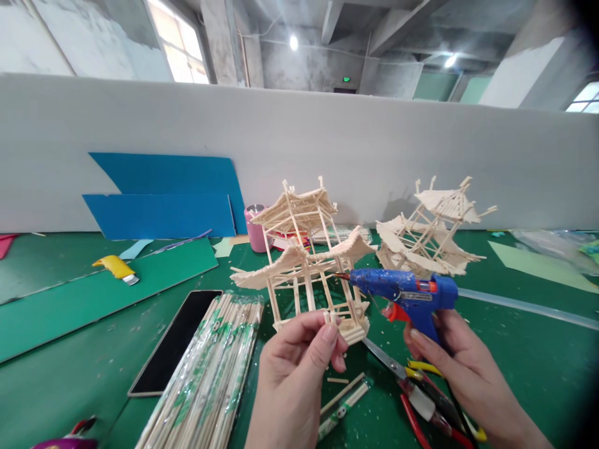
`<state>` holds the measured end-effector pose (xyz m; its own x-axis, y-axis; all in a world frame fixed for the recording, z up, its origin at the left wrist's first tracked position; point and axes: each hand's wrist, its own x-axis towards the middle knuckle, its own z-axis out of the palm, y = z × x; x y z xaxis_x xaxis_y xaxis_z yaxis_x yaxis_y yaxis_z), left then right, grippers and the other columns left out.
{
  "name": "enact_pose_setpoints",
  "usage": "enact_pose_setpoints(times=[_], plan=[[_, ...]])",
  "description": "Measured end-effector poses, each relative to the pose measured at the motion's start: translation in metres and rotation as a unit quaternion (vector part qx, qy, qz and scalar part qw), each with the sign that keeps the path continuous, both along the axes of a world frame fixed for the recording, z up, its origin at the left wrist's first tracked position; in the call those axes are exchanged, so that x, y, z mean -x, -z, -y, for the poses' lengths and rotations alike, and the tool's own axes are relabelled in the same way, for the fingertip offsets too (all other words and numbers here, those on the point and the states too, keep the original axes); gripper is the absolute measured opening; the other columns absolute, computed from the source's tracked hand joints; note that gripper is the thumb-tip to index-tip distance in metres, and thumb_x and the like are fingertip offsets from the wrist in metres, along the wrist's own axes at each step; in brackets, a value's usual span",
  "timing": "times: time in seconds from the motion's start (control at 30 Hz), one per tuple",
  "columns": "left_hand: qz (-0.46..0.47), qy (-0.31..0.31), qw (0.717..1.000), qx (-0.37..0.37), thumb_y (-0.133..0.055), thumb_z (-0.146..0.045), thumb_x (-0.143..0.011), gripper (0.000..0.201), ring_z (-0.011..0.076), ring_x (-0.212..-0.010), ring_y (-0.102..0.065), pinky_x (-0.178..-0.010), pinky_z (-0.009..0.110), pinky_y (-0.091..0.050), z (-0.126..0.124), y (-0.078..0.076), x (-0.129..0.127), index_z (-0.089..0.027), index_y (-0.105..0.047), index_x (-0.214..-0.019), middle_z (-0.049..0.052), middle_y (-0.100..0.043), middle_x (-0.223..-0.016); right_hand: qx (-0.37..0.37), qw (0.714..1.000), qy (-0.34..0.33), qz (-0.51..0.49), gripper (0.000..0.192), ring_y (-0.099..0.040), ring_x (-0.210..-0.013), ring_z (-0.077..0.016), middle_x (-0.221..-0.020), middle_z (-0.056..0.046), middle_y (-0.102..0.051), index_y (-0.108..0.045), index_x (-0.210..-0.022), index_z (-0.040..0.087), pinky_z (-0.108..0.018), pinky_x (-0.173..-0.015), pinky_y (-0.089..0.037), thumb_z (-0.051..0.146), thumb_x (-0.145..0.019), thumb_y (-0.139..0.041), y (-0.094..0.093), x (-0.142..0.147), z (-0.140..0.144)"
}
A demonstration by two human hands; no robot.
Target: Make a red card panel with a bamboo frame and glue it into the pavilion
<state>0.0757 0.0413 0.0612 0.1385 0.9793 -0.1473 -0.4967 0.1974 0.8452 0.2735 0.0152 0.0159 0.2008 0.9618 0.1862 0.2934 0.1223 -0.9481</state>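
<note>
Green mats cover the table (70, 349), and a long white wall stands behind it.

A little stick house (306, 262) with two roofs is held up in the middle, just above the table. It stands straight, tall way up. The left hand (292, 374) pinches its bottom edge between thumb and fingers (327, 333), from below.

The right hand (461, 365) is closed around the handle of a blue glue gun (405, 296). The gun lies sideways, with its tip pointing left. The tip touches, or almost touches, the right side of the house, just under the lower roof. So the house is to the left of the gun, and the left hand is the nearer one to it.

Under the right hand lie pliers (423, 402) with red and yellow handles. A pack of sticks (210, 374) lies left of the left hand, beside a dark phone (175, 343). Another stick house (430, 237) leans further back on the right. A pink cup (256, 227) and blue sheets (163, 196) sit by the wall. A yellow knife (115, 268) lies far left.
</note>
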Motion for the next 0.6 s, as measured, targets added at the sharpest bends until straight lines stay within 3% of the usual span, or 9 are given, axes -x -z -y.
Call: enact_pose_setpoints(times=[0.17, 0.3, 0.5, 0.6], plan=[[0.002, -0.002, 1.000, -0.005, -0.066, -0.023, -0.070, 0.008, 0.0069, -0.052, -0.049, -0.053, 0.016, -0.038, -0.002, 0.000, 0.000, -0.015, -0.066, -0.071, 0.000, -0.059, -0.058, 0.002, 1.000, 0.003, 0.007, 0.035, -0.059, -0.090, -0.0185, -0.111, -0.006, -0.059, -0.045, -0.116, 0.024, -0.023, -0.069, -0.051, 0.035, -0.083, -0.051, 0.009, 0.002, 0.005], [-0.001, -0.003, 1.000, -0.009, -0.066, -0.022, -0.070, 0.008, 0.0068, -0.052, -0.048, -0.053, 0.016, -0.038, -0.002, -0.002, 0.000, -0.015, -0.066, -0.072, 0.000, -0.058, -0.058, 0.013, 1.000, -0.001, 0.027, 0.038, -0.056, -0.099, -0.0193, -0.117, -0.006, -0.056, -0.043, -0.120, 0.024, -0.026, -0.080, -0.048, 0.034, -0.084, -0.049, 0.013, 0.004, 0.008], [-0.008, -0.005, 1.000, -0.007, -0.067, -0.023, -0.069, 0.009, 0.0070, -0.051, -0.048, -0.051, 0.016, -0.038, -0.001, -0.003, 0.001, -0.014, -0.065, -0.069, 0.000, -0.058, -0.057, -0.009, 0.998, 0.043, 0.046, 0.042, -0.059, -0.079, -0.0172, -0.101, -0.005, -0.060, -0.044, -0.121, 0.023, -0.024, -0.068, -0.050, 0.037, -0.082, -0.051, 0.010, 0.002, 0.004], [-0.008, -0.006, 1.000, -0.004, -0.067, -0.022, -0.069, 0.009, 0.0068, -0.051, -0.048, -0.051, 0.016, -0.039, -0.001, -0.002, 0.001, -0.014, -0.065, -0.069, 0.000, -0.059, -0.058, -0.012, 0.996, 0.056, 0.063, 0.046, -0.057, -0.079, -0.0174, -0.101, -0.005, -0.058, -0.042, -0.124, 0.024, -0.024, -0.066, -0.050, 0.036, -0.082, -0.052, 0.009, -0.002, 0.002]])
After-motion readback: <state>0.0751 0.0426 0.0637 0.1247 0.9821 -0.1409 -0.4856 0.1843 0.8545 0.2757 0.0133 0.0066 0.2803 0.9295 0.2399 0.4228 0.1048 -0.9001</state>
